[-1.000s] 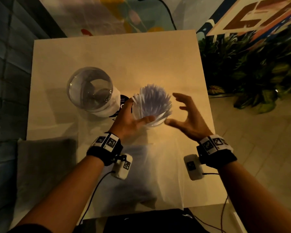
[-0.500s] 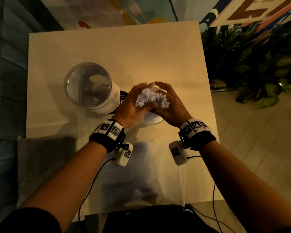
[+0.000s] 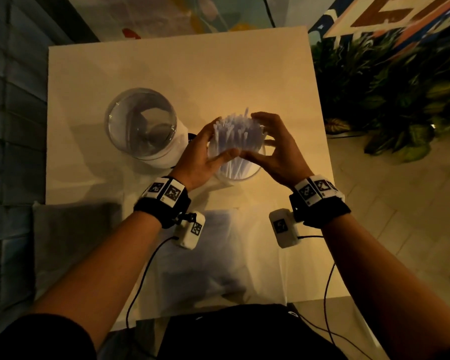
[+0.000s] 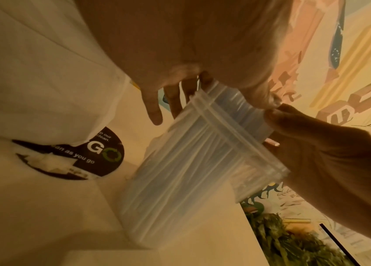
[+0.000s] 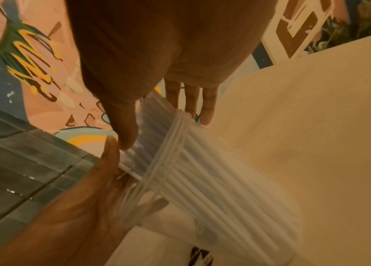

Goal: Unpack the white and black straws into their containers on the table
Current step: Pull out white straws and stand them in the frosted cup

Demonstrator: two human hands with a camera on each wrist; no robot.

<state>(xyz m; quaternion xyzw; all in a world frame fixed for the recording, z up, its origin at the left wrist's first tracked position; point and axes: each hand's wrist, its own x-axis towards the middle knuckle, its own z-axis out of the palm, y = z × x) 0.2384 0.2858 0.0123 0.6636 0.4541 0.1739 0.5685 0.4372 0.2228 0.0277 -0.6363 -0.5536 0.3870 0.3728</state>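
A bundle of white straws (image 3: 238,133) stands in a clear round container (image 3: 235,175) at the table's middle. My left hand (image 3: 218,141) cups the bundle from the left and my right hand (image 3: 260,137) from the right. Fingers wrap the far side and the two thumbs meet on the near side. In the left wrist view the left hand (image 4: 211,108) sits above the container (image 4: 191,171), and its thumb touches the right hand (image 4: 327,153). In the right wrist view the right hand (image 5: 166,127) wraps the straws (image 5: 154,115) above the rim. No black straws are in view.
A second clear container (image 3: 142,123) stands left of the straws against a white bag (image 4: 43,81) with a black round label (image 4: 102,153). A clear plastic bag (image 3: 205,255) lies on the near table. Plants (image 3: 400,100) stand past the right edge, a grey cushion (image 3: 70,242) at the near left.
A second ago the straws fanned out with my right hand apart and spread. Both hands then closed round the bundle, and now they hold it a little looser with the straws more upright.
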